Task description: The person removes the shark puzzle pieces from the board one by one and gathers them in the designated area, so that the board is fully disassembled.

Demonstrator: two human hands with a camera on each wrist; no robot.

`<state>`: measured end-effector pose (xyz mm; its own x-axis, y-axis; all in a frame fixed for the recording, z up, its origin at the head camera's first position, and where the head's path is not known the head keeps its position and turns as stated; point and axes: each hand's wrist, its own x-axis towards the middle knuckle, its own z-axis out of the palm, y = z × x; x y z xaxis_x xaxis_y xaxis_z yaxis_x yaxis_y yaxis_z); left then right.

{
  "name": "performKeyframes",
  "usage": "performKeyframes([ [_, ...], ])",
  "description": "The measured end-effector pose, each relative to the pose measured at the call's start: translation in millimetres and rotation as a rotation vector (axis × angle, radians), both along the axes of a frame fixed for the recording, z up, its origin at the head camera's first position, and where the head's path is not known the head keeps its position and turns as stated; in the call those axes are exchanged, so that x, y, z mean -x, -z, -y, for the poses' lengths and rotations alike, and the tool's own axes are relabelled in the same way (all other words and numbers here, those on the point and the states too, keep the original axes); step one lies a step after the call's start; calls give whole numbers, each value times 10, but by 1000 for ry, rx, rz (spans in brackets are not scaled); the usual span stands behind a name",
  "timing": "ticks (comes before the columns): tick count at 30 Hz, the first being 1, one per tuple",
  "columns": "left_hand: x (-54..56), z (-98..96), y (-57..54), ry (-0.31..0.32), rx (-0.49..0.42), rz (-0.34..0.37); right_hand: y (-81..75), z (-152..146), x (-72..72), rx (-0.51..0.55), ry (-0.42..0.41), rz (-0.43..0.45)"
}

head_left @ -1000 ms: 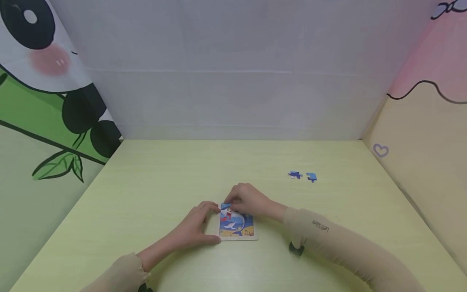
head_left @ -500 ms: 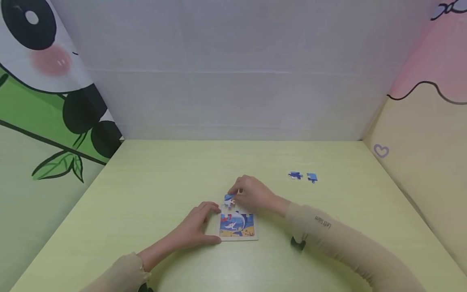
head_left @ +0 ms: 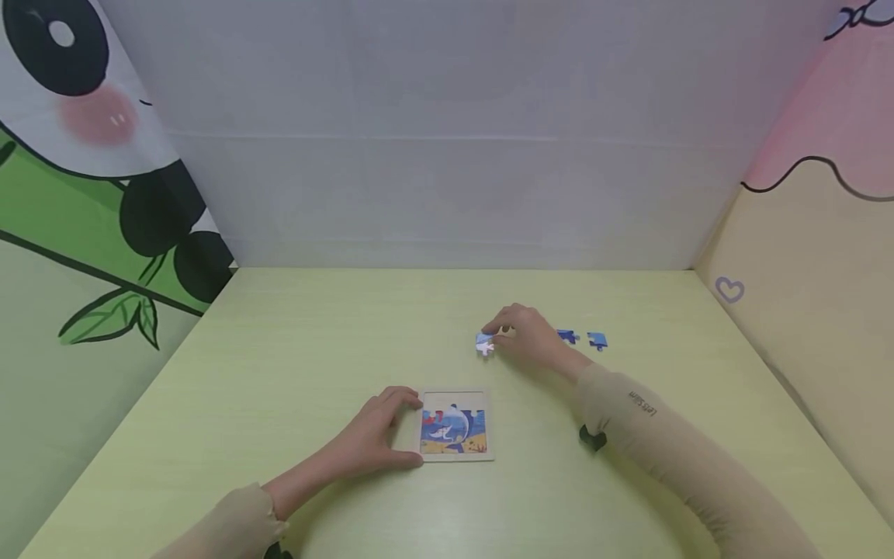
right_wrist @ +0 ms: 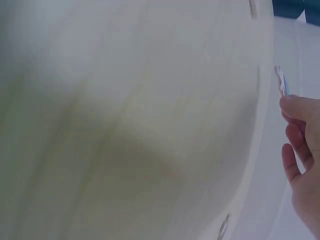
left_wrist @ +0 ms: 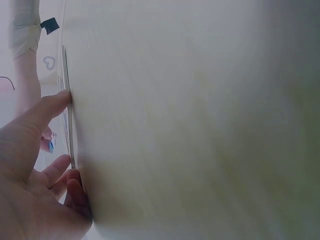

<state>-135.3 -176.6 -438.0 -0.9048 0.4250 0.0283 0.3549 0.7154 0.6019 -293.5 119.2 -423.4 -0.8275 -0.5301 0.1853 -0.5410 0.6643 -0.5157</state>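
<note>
Puzzle (head_left: 454,432) first: from my remote seat I see it flat on the bench (head_left: 314,334), at the near middle, its pale frame (head_left: 490,435) set square to me. Its lower part is filled with a picture of a dolphin over blue water and yellow sand, and the strip along the far side shows bare board. My left hand (head_left: 377,435) lies just beside it with thumb and fingers spread apart, touching the left edge near both corners but not wrapped round anything; the left wrist view shows the same contact, low against that edge. My right hand (head_left: 527,334) is grasping a piece (head_left: 484,344) between thumb and fingertips, beyond the puzzle and a little to its right. That piece is blue and white with its knob towards me, and in the right wrist view it appears raised clear of the bench. Just right of that hand lie two more pieces near each other: a dark blue one (head_left: 568,336), partly hidden by the hand, and a lighter blue one (head_left: 597,341). Both arms wear beige sleeves (head_left: 670,435). Behind the bench I have a pale wall (head_left: 447,202), with a panda print (head_left: 56,85) on the left and a small purple heart (head_left: 729,289) on the right panel.
</note>
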Motion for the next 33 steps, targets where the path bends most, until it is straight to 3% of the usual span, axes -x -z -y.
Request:
performKeyframes([
  [9, -7, 1, 10, 2, -1, 2, 63, -372, 103, 51, 139, 151],
  [23, -26, -12, -39, -5, -7, 17, 110, -730, 337, -21, 70, 148],
  [33, -39, -26, -60, -20, -7, 25, 66, -759, 322, -17, 52, 167],
])
